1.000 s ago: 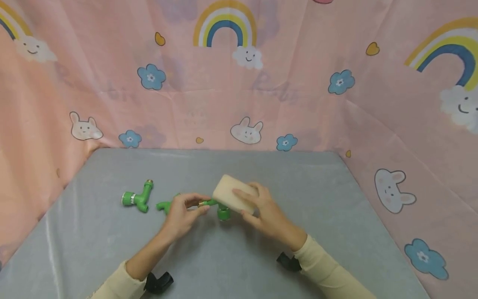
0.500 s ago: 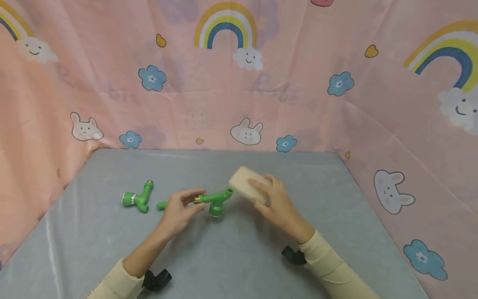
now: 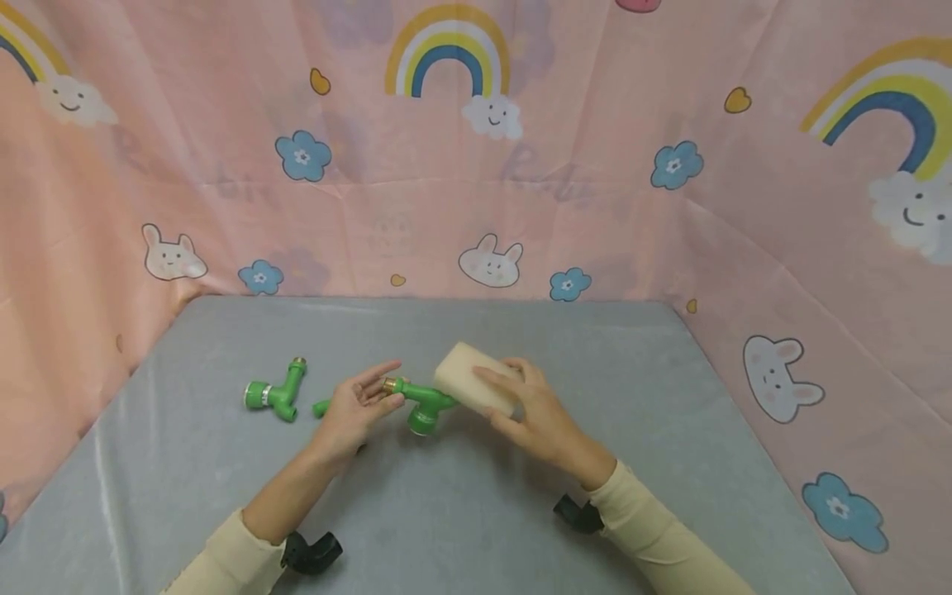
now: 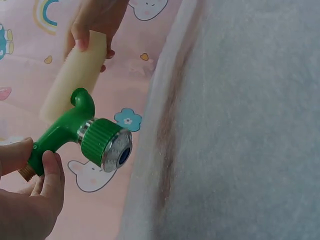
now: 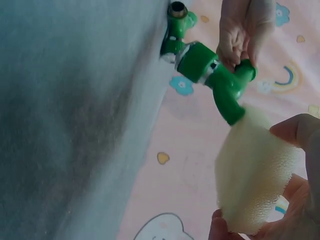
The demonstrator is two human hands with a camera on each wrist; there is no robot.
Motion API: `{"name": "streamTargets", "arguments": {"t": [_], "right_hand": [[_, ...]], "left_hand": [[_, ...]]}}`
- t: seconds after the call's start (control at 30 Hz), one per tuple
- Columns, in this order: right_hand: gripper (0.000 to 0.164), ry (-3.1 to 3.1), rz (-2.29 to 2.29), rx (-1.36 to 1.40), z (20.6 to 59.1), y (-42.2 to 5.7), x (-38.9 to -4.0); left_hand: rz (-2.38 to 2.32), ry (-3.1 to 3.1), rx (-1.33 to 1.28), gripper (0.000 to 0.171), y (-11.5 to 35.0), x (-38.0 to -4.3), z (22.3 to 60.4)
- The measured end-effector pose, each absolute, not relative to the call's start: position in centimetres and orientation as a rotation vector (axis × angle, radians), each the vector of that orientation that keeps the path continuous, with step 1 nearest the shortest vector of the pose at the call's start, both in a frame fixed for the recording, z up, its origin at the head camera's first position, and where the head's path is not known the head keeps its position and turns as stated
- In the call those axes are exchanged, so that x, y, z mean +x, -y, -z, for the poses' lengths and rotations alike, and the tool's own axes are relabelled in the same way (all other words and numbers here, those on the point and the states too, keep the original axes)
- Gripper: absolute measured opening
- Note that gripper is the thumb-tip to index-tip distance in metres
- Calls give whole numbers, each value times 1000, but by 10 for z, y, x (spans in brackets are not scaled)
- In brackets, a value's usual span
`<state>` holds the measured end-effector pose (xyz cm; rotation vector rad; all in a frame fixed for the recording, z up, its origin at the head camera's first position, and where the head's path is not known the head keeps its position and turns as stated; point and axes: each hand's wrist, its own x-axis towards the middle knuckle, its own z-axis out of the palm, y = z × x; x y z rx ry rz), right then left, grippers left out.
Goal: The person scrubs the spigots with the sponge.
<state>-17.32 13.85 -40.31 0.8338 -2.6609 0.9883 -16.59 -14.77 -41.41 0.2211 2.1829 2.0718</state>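
Observation:
A green tap [image 3: 422,405] with a brass threaded end is pinched near that end by my left hand [image 3: 355,413], thumb against fingers, above the table. In the left wrist view the round ribbed knob of the tap [image 4: 102,144] has a silver cap. My right hand [image 3: 543,417] grips a cream sponge [image 3: 472,376] by its sides. The sponge lies against or just beside the spout; in the right wrist view the sponge [image 5: 252,175] meets the spout's end. A second green tap [image 3: 322,408] is mostly hidden behind my left hand.
Another green tap [image 3: 277,392] lies on the grey-covered table [image 3: 595,355] to the left. A black curved piece [image 3: 312,554] is at the left cuff and another black piece [image 3: 578,514] at the right cuff. A pink patterned cloth [image 3: 595,190] rises behind the table.
The sponge moved right, away from the tap, then came back left to its spout. The tap turned in my left hand, so its spout now points lower. Left fingers spread a little.

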Motion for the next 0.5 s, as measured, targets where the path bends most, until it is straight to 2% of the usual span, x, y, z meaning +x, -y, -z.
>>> {"name": "streamTargets", "arguments": {"t": [0.27, 0.5], "right_hand": [[54, 2655, -943, 780, 397, -147, -177], [56, 2573, -978, 944, 397, -138, -170]], "left_hand": [[-2120, -2187, 151, 38, 148, -169, 415], [-2155, -2226, 138, 36, 145, -167, 416]]}}
